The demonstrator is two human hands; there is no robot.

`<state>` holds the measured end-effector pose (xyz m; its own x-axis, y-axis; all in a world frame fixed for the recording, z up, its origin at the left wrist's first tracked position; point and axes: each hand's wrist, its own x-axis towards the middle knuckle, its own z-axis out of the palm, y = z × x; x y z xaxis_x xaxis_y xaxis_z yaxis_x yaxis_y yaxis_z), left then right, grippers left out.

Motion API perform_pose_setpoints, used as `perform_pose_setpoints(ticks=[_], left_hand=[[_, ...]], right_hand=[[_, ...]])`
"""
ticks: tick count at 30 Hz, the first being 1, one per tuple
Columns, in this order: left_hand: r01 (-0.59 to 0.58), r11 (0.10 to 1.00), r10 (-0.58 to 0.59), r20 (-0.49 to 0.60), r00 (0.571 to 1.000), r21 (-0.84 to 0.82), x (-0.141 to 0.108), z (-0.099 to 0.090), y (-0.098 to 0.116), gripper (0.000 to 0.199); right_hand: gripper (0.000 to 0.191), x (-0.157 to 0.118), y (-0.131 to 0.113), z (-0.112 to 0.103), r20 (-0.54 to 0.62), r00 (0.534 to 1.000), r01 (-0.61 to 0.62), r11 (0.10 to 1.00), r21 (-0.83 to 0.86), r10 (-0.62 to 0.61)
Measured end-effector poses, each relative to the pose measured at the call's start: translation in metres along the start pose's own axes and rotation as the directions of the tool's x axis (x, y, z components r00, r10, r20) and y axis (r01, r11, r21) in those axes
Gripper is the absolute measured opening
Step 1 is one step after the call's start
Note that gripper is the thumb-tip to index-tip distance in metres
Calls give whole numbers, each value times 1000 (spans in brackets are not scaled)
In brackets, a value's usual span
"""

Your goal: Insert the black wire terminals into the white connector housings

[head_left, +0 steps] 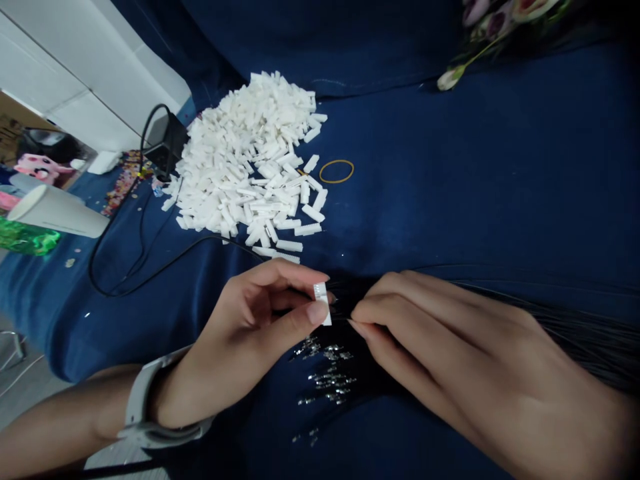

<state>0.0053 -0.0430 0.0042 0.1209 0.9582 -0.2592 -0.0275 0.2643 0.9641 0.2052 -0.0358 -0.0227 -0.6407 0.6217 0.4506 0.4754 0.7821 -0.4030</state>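
Between thumb and fingers, my left hand (pixel 265 320) pinches a small white plastic connector housing (pixel 323 307), its slotted end upward. Just to its right, my right hand (pixel 450 347) is closed in a pinch on a thin black wire (pixel 343 321) that points at the housing. Whether the wire's tip is inside the housing is too small to tell. Below the hands lie many black wires with shiny metal crimp terminals (pixel 327 380) at their ends. Their lengths run off to the right as a bundle (pixel 595 333), partly hidden by my right hand.
A large heap of white connector housings (pixel 250 160) lies on the blue cloth (pixel 450 173). Near it are a rubber band (pixel 337 171), a black power adapter (pixel 167 143) with a looping cord, and a white paper cup (pixel 60 210) on its side. Flowers (pixel 500 27) are at the upper right.
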Motion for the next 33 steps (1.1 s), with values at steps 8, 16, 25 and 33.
perform_pose_setpoints(ticks=[8, 16, 25, 33], left_hand=[[-36, 999, 36, -24, 999, 4, 3, -2, 0, 21], [-97, 986, 96, 13, 995, 137, 8, -11, 1, 16], [-23, 999, 22, 47, 999, 36, 10, -12, 3, 16], [64, 997, -62, 57, 996, -41, 10, -8, 5, 17]], right_hand=[[22, 7, -5, -6, -54, 997, 46, 999, -27, -47], [22, -1, -11, -2, 111, 981, 167, 985, -42, -162], [27, -3, -3, -6, 96, 993, -84, 980, 179, 68], [15, -2, 2, -10, 56, 996, -70, 994, 78, 66]])
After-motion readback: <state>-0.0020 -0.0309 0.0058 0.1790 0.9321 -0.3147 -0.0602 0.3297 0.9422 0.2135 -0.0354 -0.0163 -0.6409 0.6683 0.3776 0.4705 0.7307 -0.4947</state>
